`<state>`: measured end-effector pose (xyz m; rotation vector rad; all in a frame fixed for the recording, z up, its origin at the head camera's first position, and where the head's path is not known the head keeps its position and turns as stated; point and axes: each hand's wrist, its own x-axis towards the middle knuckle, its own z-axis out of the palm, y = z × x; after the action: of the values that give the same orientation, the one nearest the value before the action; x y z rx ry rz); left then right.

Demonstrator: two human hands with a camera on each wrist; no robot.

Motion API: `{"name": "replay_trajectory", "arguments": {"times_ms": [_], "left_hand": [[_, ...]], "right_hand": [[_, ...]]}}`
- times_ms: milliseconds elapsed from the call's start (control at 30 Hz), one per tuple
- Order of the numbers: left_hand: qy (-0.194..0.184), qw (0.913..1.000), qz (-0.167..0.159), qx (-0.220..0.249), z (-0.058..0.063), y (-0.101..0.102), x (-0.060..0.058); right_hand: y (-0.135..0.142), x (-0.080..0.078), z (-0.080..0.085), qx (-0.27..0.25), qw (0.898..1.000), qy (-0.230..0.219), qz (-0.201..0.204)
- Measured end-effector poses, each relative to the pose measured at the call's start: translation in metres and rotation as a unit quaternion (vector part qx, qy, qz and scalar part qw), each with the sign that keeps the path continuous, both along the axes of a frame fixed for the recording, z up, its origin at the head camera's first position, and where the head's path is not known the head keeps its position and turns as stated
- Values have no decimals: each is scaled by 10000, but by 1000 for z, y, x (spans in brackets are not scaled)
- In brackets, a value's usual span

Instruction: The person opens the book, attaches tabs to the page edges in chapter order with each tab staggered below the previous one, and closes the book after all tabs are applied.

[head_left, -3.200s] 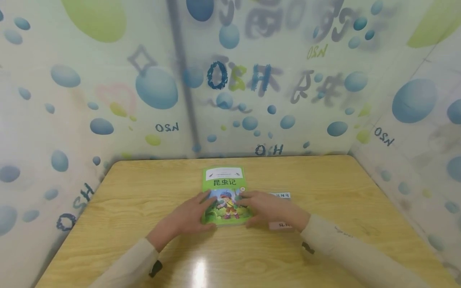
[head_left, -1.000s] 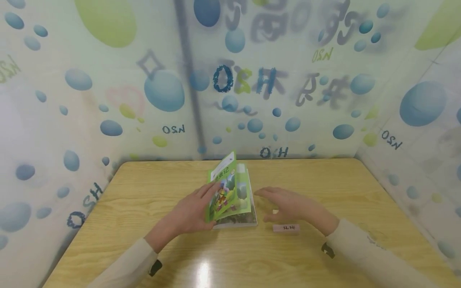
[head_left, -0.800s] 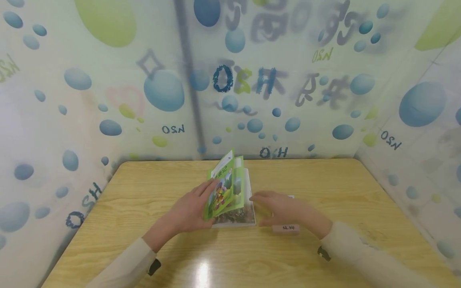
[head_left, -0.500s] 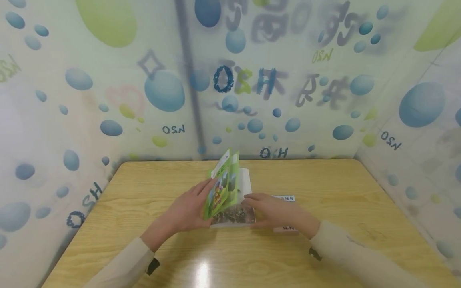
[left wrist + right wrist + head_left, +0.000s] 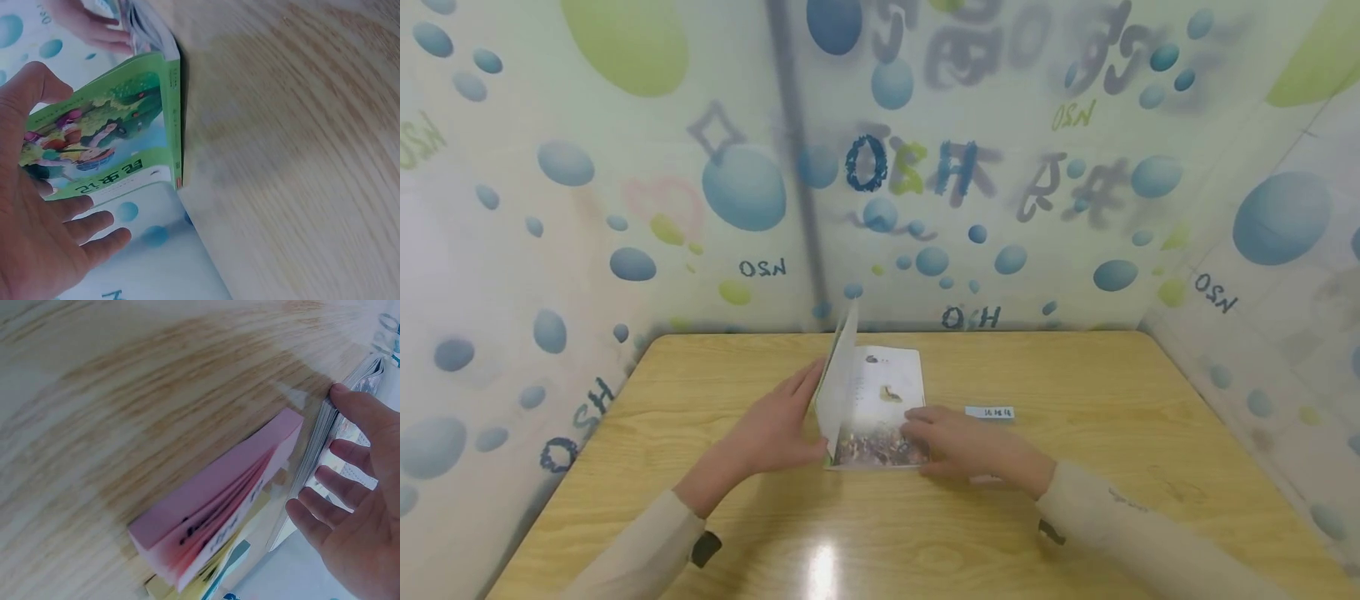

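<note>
The thick paperback book with white, picture-printed pages (image 5: 887, 371) lies half open on the pale wood-grain table (image 5: 962, 542), between the two hands. Its green illustrated cover (image 5: 100, 128) stands raised on the left with loose white leaves (image 5: 841, 379).

The left hand (image 5: 767, 433) is spread behind the cover, fingers fairly straight, thumb by its lower edge. The right hand (image 5: 973, 437) is loosely spread at the right page edge, thumb at the near corner; how firmly it presses, I cannot tell.

To open the book well, lower the cover leftward slowly on the flat left palm, gathering the loose leaves so none springs back. Light right-hand pressure should stop the block sliding toward the pink paper pad (image 5: 209, 490) just beside it.
</note>
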<state>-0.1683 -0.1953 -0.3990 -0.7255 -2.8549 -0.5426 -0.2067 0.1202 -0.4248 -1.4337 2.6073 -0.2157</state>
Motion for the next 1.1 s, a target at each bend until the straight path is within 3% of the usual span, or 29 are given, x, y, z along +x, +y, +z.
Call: {"name": "replay_trajectory", "arguments": {"times_ms": [200, 400, 900, 1100], "left_hand": [[-244, 9979, 413, 431, 6, -15, 3], [-320, 9948, 780, 574, 6, -28, 6], [-330, 9911, 1069, 720, -1, -55, 16], [17, 9909, 1074, 808, -6, -60, 17]], "right_hand": [[0, 0, -2, -94, 9999, -42, 19], [2, 0, -6, -47, 10000, -37, -65], [2, 3, -5, 42, 9999, -56, -148], [3, 2, -8, 68, 9999, 28, -113]]}}
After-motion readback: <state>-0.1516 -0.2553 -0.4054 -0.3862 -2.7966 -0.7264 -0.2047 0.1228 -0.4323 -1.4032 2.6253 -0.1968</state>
